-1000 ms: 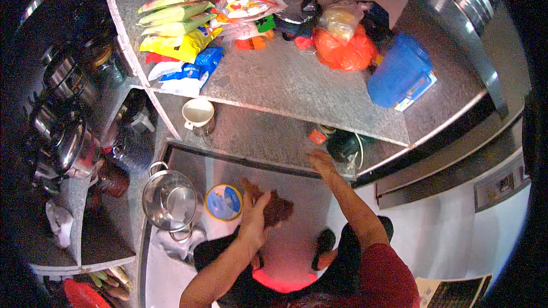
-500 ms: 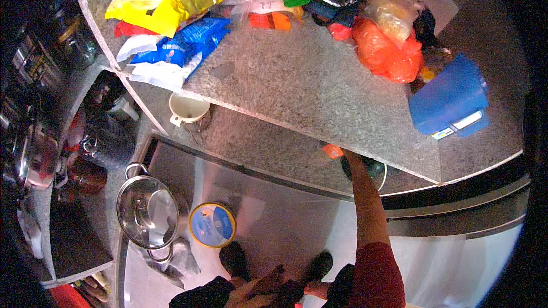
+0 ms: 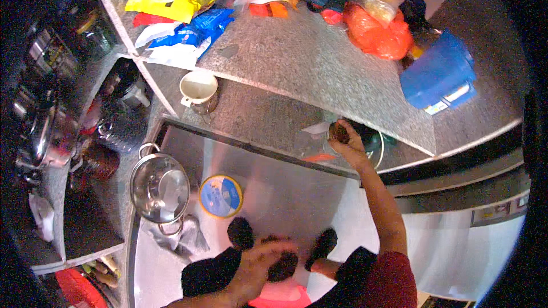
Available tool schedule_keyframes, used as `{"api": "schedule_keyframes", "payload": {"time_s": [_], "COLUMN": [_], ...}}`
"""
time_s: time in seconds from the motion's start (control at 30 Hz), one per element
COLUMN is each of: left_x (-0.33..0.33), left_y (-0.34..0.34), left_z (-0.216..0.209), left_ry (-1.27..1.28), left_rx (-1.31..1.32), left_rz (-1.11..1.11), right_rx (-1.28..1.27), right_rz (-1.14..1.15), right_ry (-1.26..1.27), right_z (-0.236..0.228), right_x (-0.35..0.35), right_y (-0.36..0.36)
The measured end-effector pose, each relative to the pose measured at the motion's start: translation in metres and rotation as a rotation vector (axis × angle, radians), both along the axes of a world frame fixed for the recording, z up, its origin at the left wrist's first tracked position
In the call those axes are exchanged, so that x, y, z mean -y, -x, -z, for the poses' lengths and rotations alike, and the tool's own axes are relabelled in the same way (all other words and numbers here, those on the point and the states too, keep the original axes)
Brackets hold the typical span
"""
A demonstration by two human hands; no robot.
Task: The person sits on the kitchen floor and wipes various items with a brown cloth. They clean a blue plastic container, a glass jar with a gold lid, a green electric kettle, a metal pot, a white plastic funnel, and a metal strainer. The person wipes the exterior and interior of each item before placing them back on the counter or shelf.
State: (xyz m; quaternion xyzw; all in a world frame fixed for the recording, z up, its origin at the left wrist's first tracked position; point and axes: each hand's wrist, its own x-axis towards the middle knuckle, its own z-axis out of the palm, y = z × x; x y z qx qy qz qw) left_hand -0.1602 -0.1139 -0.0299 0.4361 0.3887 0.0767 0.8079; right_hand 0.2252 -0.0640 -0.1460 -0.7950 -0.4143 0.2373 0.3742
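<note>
My right hand [image 3: 352,146] is at the lower shelf below the stone ledge. Its fingers curl round a small, dark brown round thing [image 3: 339,132], whose kind I cannot make out. Beside it on the shelf is a dark green rounded thing [image 3: 371,135] with a pale curved strip; an orange flat piece [image 3: 319,158] lies near the shelf's front edge. Low in the middle, my left hand [image 3: 260,262] is over my lap, its blurred fingers stretched out. A dark rounded shape [image 3: 282,266] shows just beside these fingers; I cannot tell what it is.
On the metal surface stand a lidded steel pot [image 3: 160,188] and a round blue-and-yellow tub [image 3: 221,196], with a grey cloth [image 3: 191,236] by the pot. A white cup [image 3: 198,86] sits behind. The upper ledge carries packets, an orange bag [image 3: 379,37] and a blue container [image 3: 438,74].
My right hand has drawn partly out of the shelf and now shows a dark brown round thing in its fingers. My left hand has risen a little. The whole view has shifted.
</note>
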Motion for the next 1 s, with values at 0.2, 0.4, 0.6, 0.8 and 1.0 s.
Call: {"api": "schedule_keyframes", "payload": {"time_s": [0.2, 0.4, 0.6, 0.8, 1.0], "left_x": [0.01, 0.037, 0.088, 0.115, 0.137], "left_y": [-0.032, -0.079, -0.096, -0.126, -0.152], "left_z": [0.013, -0.016, -0.063, -0.053, -0.026], "left_ry": [0.25, -0.153, -1.045, -1.338, -1.129], "left_rx": [0.154, 0.273, 0.374, 0.312, 0.389], "left_rz": [-0.343, -0.146, 0.061, 0.384, 0.682], "right_rx": [-0.322, -0.172, 0.472, 0.703, 0.796], "right_rz": [-0.218, -0.184, 0.094, 0.301, 0.351], "right_ry": [-0.243, -0.332, -0.228, -0.01, 0.091], "right_z": [-0.182, -0.253, -0.276, -0.276, -0.252], "right_x": [0.115, 0.212, 0.284, 0.317, 0.334], "right_y": [0.087, 0.115, 0.136, 0.162, 0.172]}}
